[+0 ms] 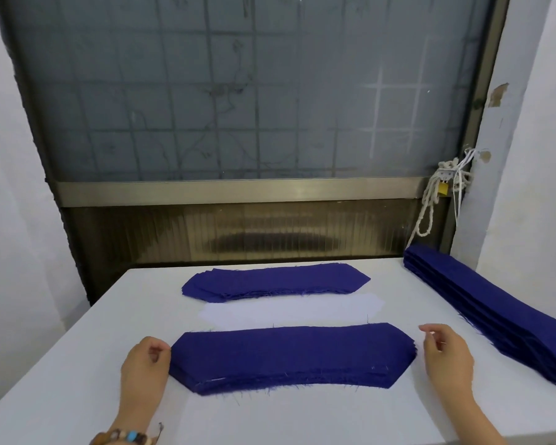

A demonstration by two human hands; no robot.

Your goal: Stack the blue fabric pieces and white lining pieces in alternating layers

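Here we are over the white desk (pixel 77 364), looking down at three rows of cloth laid across the middle. Nearest to us lies a thick stack of dark blue fabric pieces with angled ends (pixel 292 356), a blue piece on top and frayed threads along its near edge. Just beyond it sits the pale white lining pile of the same shape (pixel 289 311), flat and hard to pick out against the desk. Farther again is a second, thinner stack of dark blue fabric pieces (pixel 275 281), slightly fanned at its left end.

The left hand (pixel 145 364) sits at the left tip of the near stack, fingers curled in narrow, fingertips right against the cloth edge; we cannot tell whether it pinches the fabric or only touches it. On that wrist is a beaded bracelet (pixel 126 436). The right hand (pixel 446 358) hovers just beside the right tip, loosely curled, holding nothing, a gap between it and the cloth.

Along the right edge of the desk runs a long pile of dark blue fabric strips (pixel 495 313). Behind the desk stands a frosted window (pixel 238 91), with a knotted white rope (pixel 430 200) and a small brass padlock (pixel 443 188) at its right frame.
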